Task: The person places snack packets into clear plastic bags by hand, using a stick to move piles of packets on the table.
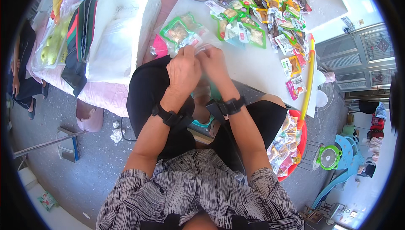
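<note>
Both hands meet over my lap at the near edge of a white table point(250, 62). The fingers of my left hand point(183, 70) pinch the near end of a clear plastic bag point(207, 35). Close beside it, my right hand point(215, 64) grips the same bag's gathered plastic; its fingertips are partly hidden. Inside the bag lie green-edged food packets point(177, 34), with pale pieces showing through. A bright pink piece point(159, 45) sticks out at the bag's left. Farther right lies a group of loose green-edged packets point(256, 37).
A heap of sealed snack packets point(278, 8) covers the table's far right, bordered by a yellow pole point(310, 78). A white foam box point(126, 18) stands left on pink cloth point(107, 94). A red basin point(302, 141) holds packets beside my right knee. Another person's arm point(15, 68) shows far left.
</note>
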Demonstrator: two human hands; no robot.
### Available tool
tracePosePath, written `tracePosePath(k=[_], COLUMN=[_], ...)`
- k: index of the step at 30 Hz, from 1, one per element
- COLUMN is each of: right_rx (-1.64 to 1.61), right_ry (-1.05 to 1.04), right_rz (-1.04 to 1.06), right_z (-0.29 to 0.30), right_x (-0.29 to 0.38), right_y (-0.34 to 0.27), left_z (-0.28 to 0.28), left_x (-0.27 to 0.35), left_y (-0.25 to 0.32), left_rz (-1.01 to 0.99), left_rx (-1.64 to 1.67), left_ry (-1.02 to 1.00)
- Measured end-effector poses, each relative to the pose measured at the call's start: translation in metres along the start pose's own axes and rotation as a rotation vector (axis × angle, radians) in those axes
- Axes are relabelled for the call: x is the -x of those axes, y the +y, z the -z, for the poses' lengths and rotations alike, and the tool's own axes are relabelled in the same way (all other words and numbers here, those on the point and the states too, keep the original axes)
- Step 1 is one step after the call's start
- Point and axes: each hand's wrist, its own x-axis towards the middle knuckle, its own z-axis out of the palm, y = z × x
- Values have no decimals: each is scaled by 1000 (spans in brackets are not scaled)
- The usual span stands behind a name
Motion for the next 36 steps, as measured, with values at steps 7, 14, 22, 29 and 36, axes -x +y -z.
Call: tracePosePath(k=[7,14,22,29,36], right_rx=[499,633,827,548,663], right_ry=[182,-14,-50,-3,390], right_rz=[642,674,588,656,432], right_z=[6,-11,-20,-3,57], right_x=[20,9,-5,8,14], right_y=[14,25,28,21,17], left_z=[1,0,3,0,-2], left_x=[-2,0,-3,-6,-9], left_y=[2,-2,1,-8,-3], left_rz=[-9,-49,-68,-8,-60], left_rx=[11,11,47,36,-33], left_ry=[13,-7,20,43,40])
